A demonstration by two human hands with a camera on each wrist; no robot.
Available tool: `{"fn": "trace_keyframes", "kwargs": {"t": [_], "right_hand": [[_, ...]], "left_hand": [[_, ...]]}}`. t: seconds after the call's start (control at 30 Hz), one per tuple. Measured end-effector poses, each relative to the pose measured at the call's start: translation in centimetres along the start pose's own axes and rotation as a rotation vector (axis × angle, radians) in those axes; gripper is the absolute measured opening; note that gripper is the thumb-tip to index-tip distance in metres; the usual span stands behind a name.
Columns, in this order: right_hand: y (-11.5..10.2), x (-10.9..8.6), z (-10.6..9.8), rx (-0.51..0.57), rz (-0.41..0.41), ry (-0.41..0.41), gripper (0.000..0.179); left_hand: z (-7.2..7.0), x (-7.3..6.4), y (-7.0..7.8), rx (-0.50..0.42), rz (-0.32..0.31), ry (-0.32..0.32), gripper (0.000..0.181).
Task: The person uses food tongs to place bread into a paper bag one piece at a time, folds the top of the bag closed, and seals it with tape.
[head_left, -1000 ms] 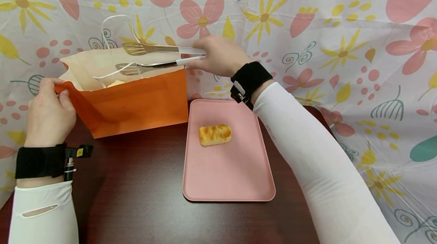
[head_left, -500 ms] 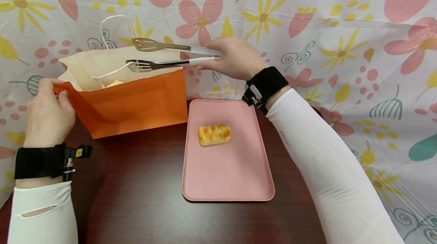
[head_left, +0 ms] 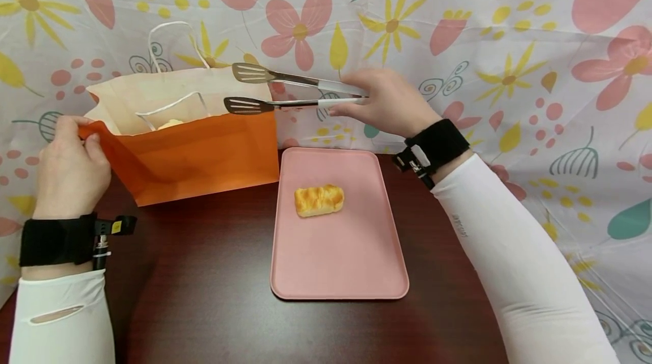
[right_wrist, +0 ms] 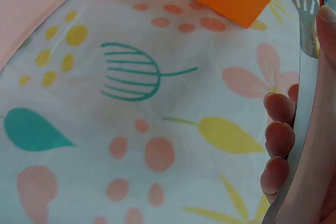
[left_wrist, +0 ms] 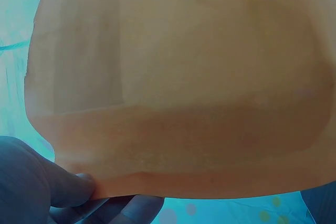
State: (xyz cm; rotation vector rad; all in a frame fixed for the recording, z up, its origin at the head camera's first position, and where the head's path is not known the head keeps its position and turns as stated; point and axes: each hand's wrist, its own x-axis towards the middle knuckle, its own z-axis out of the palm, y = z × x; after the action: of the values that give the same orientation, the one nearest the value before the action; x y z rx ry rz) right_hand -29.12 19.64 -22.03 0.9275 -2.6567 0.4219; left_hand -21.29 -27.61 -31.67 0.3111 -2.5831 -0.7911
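At the far left an orange paper bag (head_left: pixel 204 154) with white cord handles stands with its top open. My left hand (head_left: pixel 71 168) pinches the bag's left rim between thumb and fingers, also seen close up in the left wrist view on the bag paper (left_wrist: pixel 184 150). My right hand (head_left: pixel 389 98) grips metal tongs (head_left: pixel 300 102) with white handles; their slotted ends are spread apart with nothing between them, at the bag's right side. Inside the bag a pale yellow piece (head_left: pixel 170 124) barely shows. One golden bread roll (head_left: pixel 319 200) lies on a pink tray (head_left: pixel 341 262).
A dark wooden table (head_left: pixel 204 273) carries bag and tray. Behind them hangs a white cloth (head_left: pixel 474 69) printed with flowers and leaves, close to the tray's far edge. The bag's lower right corner sits beside the tray's left edge.
My right hand has drawn the tongs rightward, from over the bag's opening to its right side. The left hand keeps its grip on the rim; bread roll and tray stay put.
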Motion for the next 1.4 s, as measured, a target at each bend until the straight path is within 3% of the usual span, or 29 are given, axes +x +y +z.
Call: {"fn": "trace_keyframes", "kwargs": {"t": [0.3,0.63,0.8,1.17,1.4], "right_hand": [[2.1,-3.8,0.1,-0.041,0.042,0.028,0.058],[3.8,-7.2,0.3,0.010,0.083,0.062,0.056],[4.6,-9.0,0.6,0.016,0.116,0.043,0.057],[6.7,-12.9,3.3,0.022,0.168,0.002,0.054],[7.8,-15.4,5.3,0.094,0.220,-0.073,0.049]], "left_hand": [[-0.1,0.0,0.0,0.002,-0.006,0.004,0.047],[-0.1,0.0,0.0,0.002,-0.006,0.006,0.047],[-0.1,0.0,0.1,0.004,-0.002,0.005,0.047],[0.0,-0.1,0.1,0.004,-0.005,0.004,0.047],[0.0,-0.1,0.0,0.008,-0.001,0.003,0.047]]}}
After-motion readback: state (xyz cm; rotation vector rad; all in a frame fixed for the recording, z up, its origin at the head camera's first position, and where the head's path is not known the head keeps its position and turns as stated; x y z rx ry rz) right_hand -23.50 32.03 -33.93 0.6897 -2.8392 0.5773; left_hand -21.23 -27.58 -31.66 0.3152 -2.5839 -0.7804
